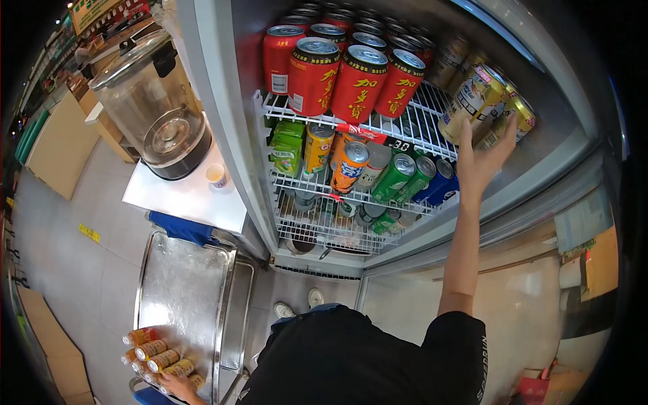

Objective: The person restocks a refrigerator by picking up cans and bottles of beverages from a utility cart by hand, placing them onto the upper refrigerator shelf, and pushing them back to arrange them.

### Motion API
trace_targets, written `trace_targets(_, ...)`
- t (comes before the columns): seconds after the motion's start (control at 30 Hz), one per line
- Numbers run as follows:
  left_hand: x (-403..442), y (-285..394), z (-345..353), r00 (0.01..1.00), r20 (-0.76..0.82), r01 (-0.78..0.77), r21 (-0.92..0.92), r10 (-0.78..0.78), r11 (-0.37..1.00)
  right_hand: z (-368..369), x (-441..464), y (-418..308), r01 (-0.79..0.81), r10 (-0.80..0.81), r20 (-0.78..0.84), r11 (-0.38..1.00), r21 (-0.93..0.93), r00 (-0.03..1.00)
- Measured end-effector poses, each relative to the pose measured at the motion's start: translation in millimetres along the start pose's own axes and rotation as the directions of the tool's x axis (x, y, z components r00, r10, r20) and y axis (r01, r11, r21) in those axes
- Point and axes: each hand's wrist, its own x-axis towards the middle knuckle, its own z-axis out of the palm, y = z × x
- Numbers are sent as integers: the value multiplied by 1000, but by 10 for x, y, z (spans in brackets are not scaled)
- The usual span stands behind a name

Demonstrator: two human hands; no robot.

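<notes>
On the fridge's top shelf, my right hand is raised against the light gold cans at the right end. Its fingers are spread around the lower part of a gold can and a second gold can beside it. Red cans stand in rows to the left on the same wire shelf. At the lower left, my left hand touches a stack of yellow-orange cans lying on a metal tray cart. Its fingertips are hidden among the cans.
Lower shelves hold green cans, orange cans and green cartons. Left of the fridge, a clear dispenser and a small cup stand on a white counter. A blue cloth hangs by the cart.
</notes>
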Motion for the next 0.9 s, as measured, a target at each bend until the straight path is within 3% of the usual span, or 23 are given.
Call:
trace_targets(0.1, 85, 79, -213, 986, 144, 96, -86, -83, 992, -103, -107, -88, 148, -140, 121, 987, -61, 983)
trace_targets(0.2, 232, 28, -213, 896, 396, 211, 25, -203, 977, -58, -110, -80, -74, 116, 436, 991, -114, 893)
trace_targets(0.3, 233, -120, -29, 917, 362, 195, -48, -165, 980, 0, 0, 37, 19, 42, 455, 991, -129, 889)
trace_targets(0.4, 349, -124, -172, 888, 430, 245, -145, -162, 959, 101, 77, 192, -2, 63, 534, 993, -115, 843)
trace_targets(0.53, 390, 89, -497, 924, 366, 187, -180, -111, 966, 440, 125, 647, 41, 54, 583, 988, -149, 811)
trace_targets(0.67, 480, 361, -1050, 953, 297, 151, -318, -53, 936, 339, 203, 506, 90, 32, 625, 983, -162, 780)
trace_targets(0.77, 607, 810, -1695, 973, 225, 130, -380, -45, 916, 31, 177, -18, -79, 88, 526, 996, -39, 846)
trace_targets(0.8, 672, 1001, -1877, 978, 204, 121, -392, -42, 912, -97, 139, -179, -151, 89, 528, 985, 77, 845)
trace_targets(0.9, 815, 1521, -2202, 992, 25, -78, -655, 125, 752, -453, -217, -623, -303, 29, 572, 869, 391, 820)
